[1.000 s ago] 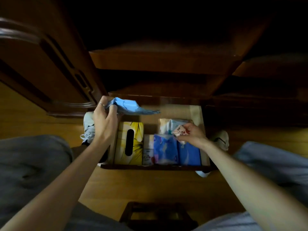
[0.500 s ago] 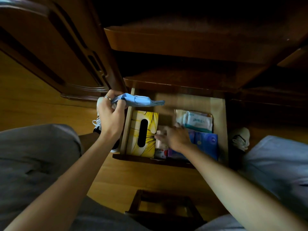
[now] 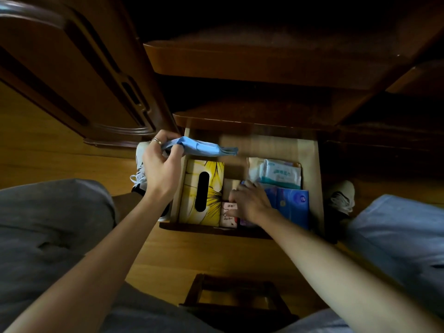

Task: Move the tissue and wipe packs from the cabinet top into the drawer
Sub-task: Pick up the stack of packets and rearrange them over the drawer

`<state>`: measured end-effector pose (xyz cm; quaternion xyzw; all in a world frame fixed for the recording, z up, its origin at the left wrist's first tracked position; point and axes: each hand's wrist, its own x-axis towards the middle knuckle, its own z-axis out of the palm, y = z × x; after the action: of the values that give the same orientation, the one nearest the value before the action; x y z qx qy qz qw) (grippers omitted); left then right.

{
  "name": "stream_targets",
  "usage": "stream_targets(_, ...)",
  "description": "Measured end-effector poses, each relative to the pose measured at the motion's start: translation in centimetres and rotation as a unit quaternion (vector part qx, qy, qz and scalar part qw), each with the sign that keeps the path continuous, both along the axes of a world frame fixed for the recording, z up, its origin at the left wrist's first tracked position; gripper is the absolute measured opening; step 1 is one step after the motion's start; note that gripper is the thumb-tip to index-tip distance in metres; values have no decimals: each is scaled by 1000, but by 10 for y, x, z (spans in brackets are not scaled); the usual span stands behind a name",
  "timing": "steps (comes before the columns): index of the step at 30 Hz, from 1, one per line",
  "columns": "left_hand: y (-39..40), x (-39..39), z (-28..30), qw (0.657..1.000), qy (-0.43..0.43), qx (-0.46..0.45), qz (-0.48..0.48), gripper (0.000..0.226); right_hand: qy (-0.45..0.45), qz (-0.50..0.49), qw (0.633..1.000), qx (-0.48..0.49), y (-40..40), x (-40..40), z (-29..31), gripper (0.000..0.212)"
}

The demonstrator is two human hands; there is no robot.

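The left hand point(image 3: 161, 169) pinches a blue pack point(image 3: 201, 148) above the open drawer's point(image 3: 310, 169) back-left corner. The right hand point(image 3: 249, 203) lies flat, fingers loosely spread, on packs between the yellow box point(image 3: 211, 174) and dark-blue packs point(image 3: 293, 205); any grip is hidden.

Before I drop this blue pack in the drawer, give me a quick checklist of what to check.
1. Blue pack gripped by left hand: ok.
2. Drawer open: ok.
3. Bare floor behind the tissue box: ok, beside the wipe pack.
4. Right hand out of the way: not ok, it is in the drawer on the small packs.
5. Gap fits the pack: cannot tell.
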<state>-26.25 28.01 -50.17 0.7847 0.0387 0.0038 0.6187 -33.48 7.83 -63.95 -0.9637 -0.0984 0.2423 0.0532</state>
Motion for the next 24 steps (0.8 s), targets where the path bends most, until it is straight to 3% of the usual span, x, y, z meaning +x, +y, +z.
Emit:
stream_targets(3, -4, -1, 2, 1000, -3, -12, -5, 14, -100, -123, 981, 109, -29, 5, 12, 30)
stream_targets(5, -7, -2, 2, 1000, 1, -15, -12, 15, -131, -199, 966, 101, -61, 16, 17, 29)
stream_targets(8, -10, -5, 1, 1000, 9, -12, -16, 14, -36, -245, 969, 18, -112, 42, 17, 60)
stream_targets(11, -14, -6, 1, 999, 5, -17, -32, 14, 66, -230, 971, 15, -140, 62, 4, 91)
stream_targets(14, -17, -2, -2, 998, 0, -42, -54, 19, 143, -250, 956, 50, -144, 78, -17, 104)
stream_targets(16, -17, 2, -6, 995, 16, -79, -57, 16, 161, -240, 957, 18, -144, 87, -26, 110)
stream_targets(18, -14, 7, -12, 993, 43, -100, -44, 14, 168, -227, 959, -15, -148, 94, -29, 104)
stream_targets(20, -10, 13, -18, 990, 81, -117, -23, 13, 185, -215, 959, -8, -149, 95, -27, 77)
stream_targets(24, -3, 27, -23, 976, 146, -164, 3, 12, 123, -153, 979, 58, -150, 88, -14, 45)
